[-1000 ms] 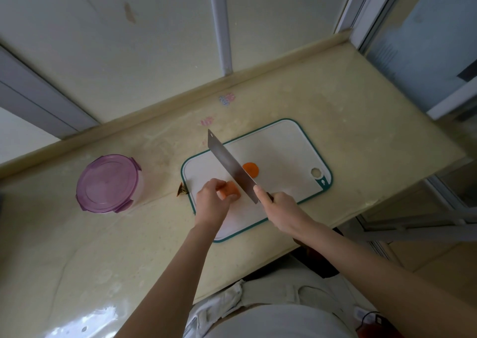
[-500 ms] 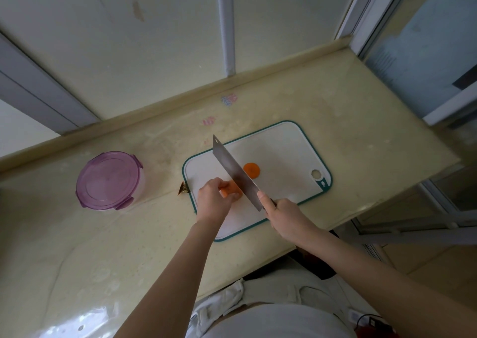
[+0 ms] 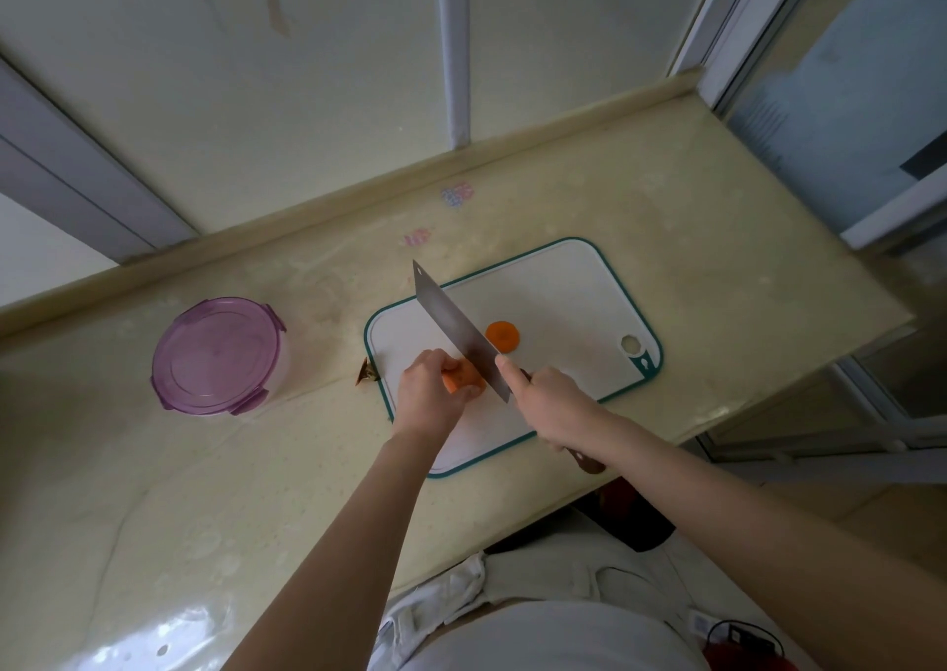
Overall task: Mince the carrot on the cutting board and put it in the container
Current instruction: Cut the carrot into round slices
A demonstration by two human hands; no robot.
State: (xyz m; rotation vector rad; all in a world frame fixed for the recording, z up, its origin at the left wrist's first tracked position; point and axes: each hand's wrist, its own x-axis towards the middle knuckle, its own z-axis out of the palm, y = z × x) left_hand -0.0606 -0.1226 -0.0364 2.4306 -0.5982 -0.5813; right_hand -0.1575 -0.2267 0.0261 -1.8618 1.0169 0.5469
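Note:
A white cutting board [image 3: 563, 291] with a green rim lies on the beige counter. My left hand [image 3: 428, 394] grips an orange carrot piece [image 3: 462, 377] on the board's left part. My right hand [image 3: 551, 397] holds a cleaver [image 3: 453, 322] by its dark handle, index finger along the blade's spine. The blade slants over the board just right of the carrot piece, its tip past the board's far edge. A round carrot slice [image 3: 502, 335] lies flat to the right of the blade. The container [image 3: 218, 355], round with a purple lid on, stands left of the board.
The beige counter [image 3: 692, 260] ends at a raised back ledge against the wall and drops off at the right and near edges. A small brown scrap [image 3: 367, 373] lies by the board's left edge. Two faint coloured marks [image 3: 456, 194] show on the counter behind the board.
The cleaver has stayed over the carrot piece with only a small shift of blade and right hand. My left hand keeps its grip on the carrot; the slice has not moved.

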